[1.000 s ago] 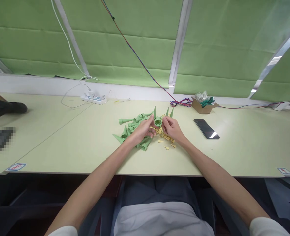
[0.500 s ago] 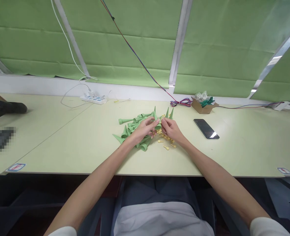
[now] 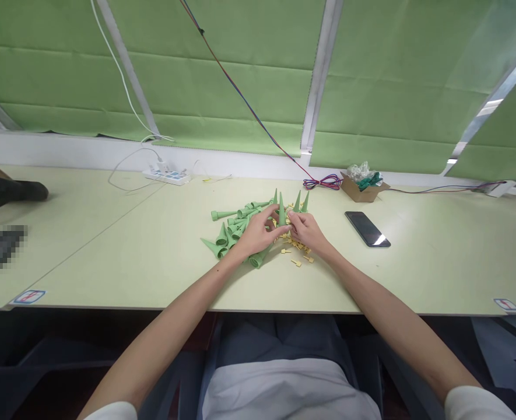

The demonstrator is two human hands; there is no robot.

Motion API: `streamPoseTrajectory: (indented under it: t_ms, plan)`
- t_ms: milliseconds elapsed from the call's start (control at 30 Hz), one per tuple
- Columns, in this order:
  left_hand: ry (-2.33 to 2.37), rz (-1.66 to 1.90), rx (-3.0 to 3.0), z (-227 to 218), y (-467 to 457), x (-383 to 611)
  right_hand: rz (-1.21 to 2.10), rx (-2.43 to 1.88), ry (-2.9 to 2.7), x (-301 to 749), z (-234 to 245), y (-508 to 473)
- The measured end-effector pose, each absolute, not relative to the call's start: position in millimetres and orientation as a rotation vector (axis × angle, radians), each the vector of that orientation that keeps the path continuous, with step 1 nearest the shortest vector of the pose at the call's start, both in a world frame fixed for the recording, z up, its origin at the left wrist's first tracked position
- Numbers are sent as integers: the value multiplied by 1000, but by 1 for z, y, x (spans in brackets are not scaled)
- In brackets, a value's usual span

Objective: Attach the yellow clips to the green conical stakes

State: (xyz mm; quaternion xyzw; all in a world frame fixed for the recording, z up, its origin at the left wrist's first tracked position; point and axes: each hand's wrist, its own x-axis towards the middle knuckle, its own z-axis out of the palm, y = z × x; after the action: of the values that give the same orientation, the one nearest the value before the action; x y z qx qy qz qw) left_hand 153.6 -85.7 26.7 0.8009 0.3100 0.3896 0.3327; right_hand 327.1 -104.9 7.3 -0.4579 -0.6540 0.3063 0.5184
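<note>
Between thumb and fingers, my left hand (image 3: 260, 233) grips a green plastic cone (image 3: 281, 211), which stands upright with its point up. My right hand (image 3: 306, 230) is closed in a pinch beside the cone's lower end; whatever its fingertips hold is hidden. Left of and beneath my left hand lies a heap of green cones (image 3: 221, 235), many on their sides with hollow ends showing. Small yellow plastic pegs (image 3: 296, 263) are scattered under and in front of my right hand. Just behind my hands, several green cones (image 3: 305, 202) stand point up.
A black phone (image 3: 367, 228) lies to the right on the table (image 3: 153, 262). Behind it is a small cardboard box (image 3: 359, 191) with plastic wrap and green material, near a coiled cable (image 3: 323, 182). A white power strip (image 3: 168, 176) sits at the back left.
The cone in my left hand has turned from tilted, its hollow end facing me, to upright. My left thumb has shifted down toward its base. My right hand stays close by, still pinched.
</note>
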Motion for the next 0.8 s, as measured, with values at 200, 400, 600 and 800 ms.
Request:
streamPoseTrajectory:
  t_ms: [200,400,600,800]
  plan:
    - [777,1090,2173,24,-88,155,696,-1151,-1591,329,7,-102]
    - [767,1130,2263,25,-90,156,691,-1133,-1551,327,7,-102]
    - [832,1208,2046,31,-95,159,637,-1079,-1421,327,7,-103]
    - [864,1080,1731,34,-88,158,564,-1083,-1437,327,10,-105]
